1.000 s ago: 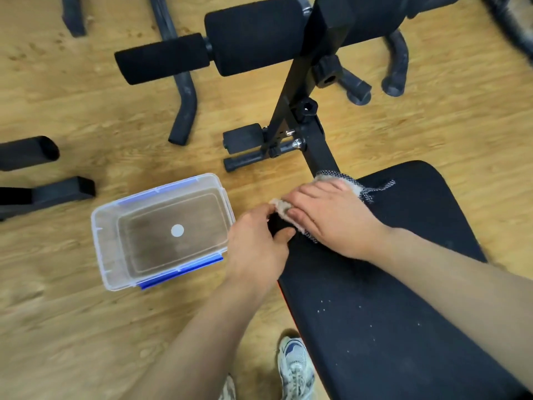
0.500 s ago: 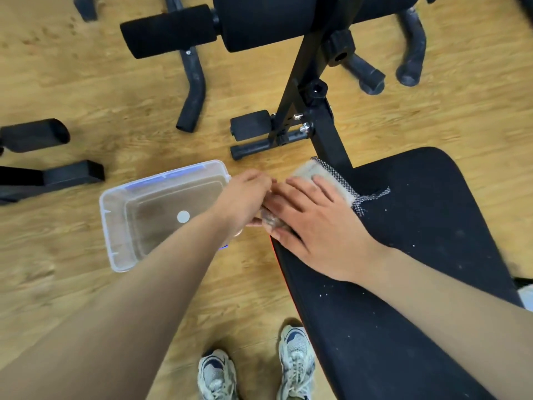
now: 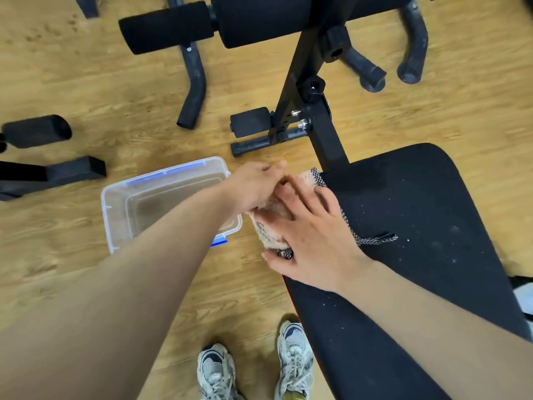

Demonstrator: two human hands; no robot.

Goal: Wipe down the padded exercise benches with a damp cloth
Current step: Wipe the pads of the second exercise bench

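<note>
A black padded bench fills the right side, its pad flecked with white specks. A pale cloth with a black-and-white mesh edge hangs over the pad's left front corner. My right hand lies flat on the cloth with fingers spread, pressing it to the pad's edge. My left hand reaches across from the left and pinches the cloth's upper left part with curled fingers. Part of the cloth is hidden under both hands.
A clear plastic tub with blue clips holds a little water on the wooden floor left of the bench. Black foam rollers and the bench's frame legs stand beyond. My shoes are at the bottom.
The cloth has slid leftward off the pad's corner and now hangs over its edge. My left hand rose from the pad's edge to grasp the cloth; my right hand followed left.
</note>
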